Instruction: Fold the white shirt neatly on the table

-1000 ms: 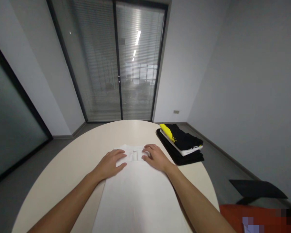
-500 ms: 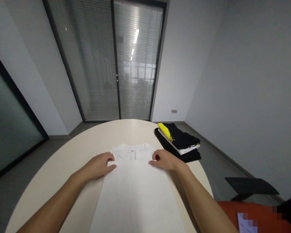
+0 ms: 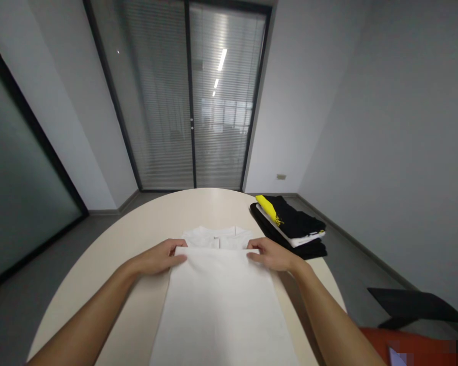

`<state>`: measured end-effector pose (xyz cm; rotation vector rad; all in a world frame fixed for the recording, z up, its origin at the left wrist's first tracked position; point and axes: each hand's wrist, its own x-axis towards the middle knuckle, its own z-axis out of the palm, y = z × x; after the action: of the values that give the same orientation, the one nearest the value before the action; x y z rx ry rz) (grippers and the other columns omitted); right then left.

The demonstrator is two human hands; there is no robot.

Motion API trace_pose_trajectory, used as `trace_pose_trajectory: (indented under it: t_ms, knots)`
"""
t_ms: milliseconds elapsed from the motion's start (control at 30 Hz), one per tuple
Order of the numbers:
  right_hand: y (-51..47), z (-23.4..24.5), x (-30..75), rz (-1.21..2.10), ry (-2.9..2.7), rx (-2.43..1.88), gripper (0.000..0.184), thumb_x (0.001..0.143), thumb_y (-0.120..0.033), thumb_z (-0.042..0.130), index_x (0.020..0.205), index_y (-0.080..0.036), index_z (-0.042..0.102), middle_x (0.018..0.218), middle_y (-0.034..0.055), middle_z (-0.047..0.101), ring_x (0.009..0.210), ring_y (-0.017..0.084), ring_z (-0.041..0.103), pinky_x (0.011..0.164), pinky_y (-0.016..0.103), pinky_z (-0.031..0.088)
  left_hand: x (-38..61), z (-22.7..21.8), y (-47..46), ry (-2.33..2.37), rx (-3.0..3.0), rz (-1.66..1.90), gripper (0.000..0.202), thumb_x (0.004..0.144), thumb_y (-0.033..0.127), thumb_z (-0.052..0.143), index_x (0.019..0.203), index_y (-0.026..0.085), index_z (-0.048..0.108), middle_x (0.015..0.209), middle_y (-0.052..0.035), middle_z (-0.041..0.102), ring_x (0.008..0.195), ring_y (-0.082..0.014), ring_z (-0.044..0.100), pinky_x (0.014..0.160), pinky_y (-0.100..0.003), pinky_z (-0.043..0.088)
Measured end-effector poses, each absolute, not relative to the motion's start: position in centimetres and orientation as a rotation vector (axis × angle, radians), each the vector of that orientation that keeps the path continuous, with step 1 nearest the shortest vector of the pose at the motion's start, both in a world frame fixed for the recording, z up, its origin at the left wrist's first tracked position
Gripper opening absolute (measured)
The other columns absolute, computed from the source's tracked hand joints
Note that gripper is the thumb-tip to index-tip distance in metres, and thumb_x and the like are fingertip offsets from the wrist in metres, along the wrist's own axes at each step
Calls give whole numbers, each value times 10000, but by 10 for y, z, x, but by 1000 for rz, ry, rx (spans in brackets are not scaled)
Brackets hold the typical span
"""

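Head view: white garment (image 3: 221, 305), folded, at lower centre of frame, on pale round tabletop (image 3: 156, 221). Left hand (image 3: 160, 258) pinches the left corner of its folded edge; right hand (image 3: 274, 255) pinches the right corner. Stack of folded clothes (image 3: 299, 218), black, white and yellow, right of centre.

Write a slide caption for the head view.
Left hand and right hand pinch an edge of a white garment on a table, near a clothes stack.
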<state>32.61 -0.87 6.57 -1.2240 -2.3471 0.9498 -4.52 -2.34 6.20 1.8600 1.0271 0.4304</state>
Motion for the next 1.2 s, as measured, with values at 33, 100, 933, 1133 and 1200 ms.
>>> trace_pose_trajectory:
  t_ms: [33, 100, 933, 1133, 1200]
  knots:
    - [-9, 67, 326, 951, -2320, -1179, 169, 841, -290, 563, 828, -150, 656, 790, 11, 644, 722, 142, 549, 642, 225, 390, -46, 63, -23, 994, 1803, 472, 410, 839, 527, 586, 972, 139, 596, 837, -26, 629, 695, -148, 560, 588, -218, 389]
    - [-8, 69, 326, 932, -2234, -1119, 200, 855, -326, 578, 844, -148, 669, 833, 24, 662, 779, 162, 573, 700, 238, 415, -47, 65, -23, 966, 1738, 571, 427, 816, 549, 623, 932, 141, 576, 775, -9, 605, 646, -131, 539, 554, -206, 371]
    - [44, 3, 311, 529, -1742, -1324, 407, 828, -327, 547, 1198, -156, 555, 935, 50, 642, 601, 123, 483, 637, 267, 424, -26, -5, 27, 1386, 1601, 1231, 493, 772, 483, 623, 1119, 134, 598, 901, -96, 715, 806, -218, 686, 684, -293, 518]
    - [49, 1, 312, 474, -1747, -1281, 351, 844, -278, 497, 1168, -175, 583, 974, 56, 661, 643, 129, 543, 695, 279, 457, -27, -8, 34, 1414, 1667, 1286, 484, 865, 501, 500, 1194, 153, 568, 1011, -116, 713, 913, -229, 688, 749, -312, 527]
    - [50, 5, 310, 420, -1701, -1256, 354, 872, -308, 481, 1184, -167, 571, 1021, 75, 657, 681, 136, 568, 730, 290, 468, -25, -7, 36, 1495, 1680, 1316, 444, 868, 493, 496, 1132, 150, 594, 1050, -130, 706, 984, -245, 674, 813, -331, 519]
